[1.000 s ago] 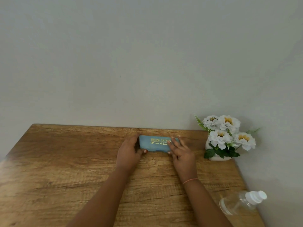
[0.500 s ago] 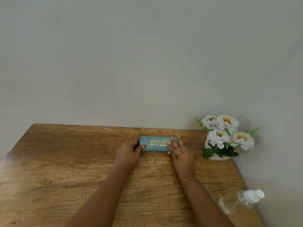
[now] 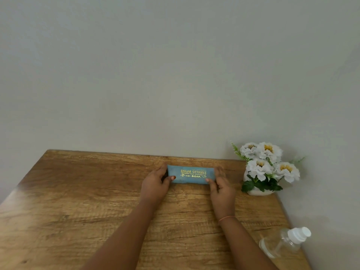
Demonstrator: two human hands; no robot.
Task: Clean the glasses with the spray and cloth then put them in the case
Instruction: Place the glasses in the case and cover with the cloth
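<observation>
- My left hand (image 3: pixel 155 184) grasps the left end of the blue glasses case (image 3: pixel 190 174). The thumb (image 3: pixel 171 178) presses on the face turned up to me, and the other fingers curl round the far side of that end.
- My right hand (image 3: pixel 221 187) grasps the right end of the same case. Its thumb (image 3: pixel 209 180) pinches at the near lower corner, and its fingers wrap over the end, a little blurred.
- The glasses case lies long side left to right on the wooden tabletop (image 3: pixel 78 201), between my two hands. It sits in the far middle part, near the wall (image 3: pixel 175 75) but not touching it.
- The case looks closed. Its top face carries gold print reading "SHILPA OPTICALS", with smaller lines beneath. I cannot tell what is inside it.
- Both my forearms reach forward from the near edge, roughly side by side. A thin pink band (image 3: pixel 226 218) circles my right wrist.
- The clear spray bottle (image 3: pixel 282 243) lies on its side at the near right edge of the tabletop, well apart from the case. Its white cap (image 3: pixel 299 233) points to the right, toward the wall on that side.
- A small white pot (image 3: pixel 259 191) stands in the far right corner, to the right of my right hand and clear of it. It holds white flowers (image 3: pixel 268 160) with yellow centres and green leaves.
</observation>
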